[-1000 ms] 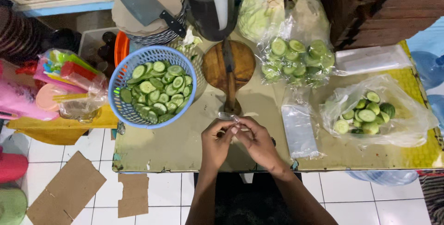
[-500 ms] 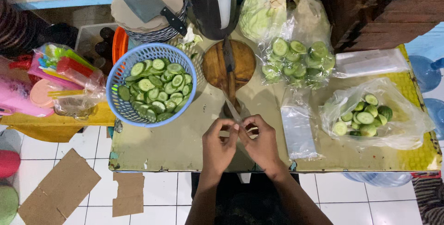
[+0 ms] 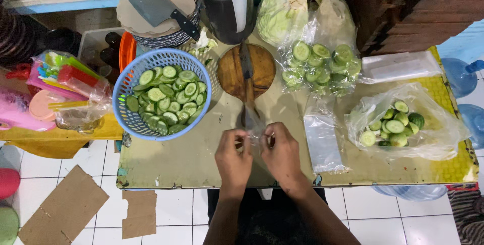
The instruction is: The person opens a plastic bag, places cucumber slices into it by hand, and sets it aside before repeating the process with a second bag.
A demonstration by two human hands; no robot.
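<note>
Both hands work at the front-centre of the worktop (image 3: 201, 159), close together. Left hand (image 3: 233, 155) and right hand (image 3: 282, 151) each pinch a small clear plastic bag (image 3: 255, 130) w/ thumb and fingertips, one hand per side of the mouth; judged: this grip pulls the thin film apart so the bag opens. Bag sits between the hands, just above the worktop, in front of the knife (image 3: 247, 81).

Layout, judged for reach:
- Blue basket (image 3: 128, 119) of cucumber slices (image 3: 169, 99) stands just left of the hands, i.e. source close by
- Flat stack of clear bags (image 3: 320, 139) lies just right of the right hand, so the next bag is near
- Knife rests across the round wooden board (image 3: 229, 71), blade away from the hands, out of the way
- Filled cucumber bags (image 3: 322, 63) and (image 3: 398, 124) sit to the right, apart from the work zone
- Cabbage (image 3: 282, 13), jug (image 3: 224, 8) and cleaver (image 3: 154, 3) at the rear

Vs. 1.0 s ago: hands have moved nearer the front edge and sit slightly lower in view; bag drawn back w/ them. Basket, board, bags unchanged
</note>
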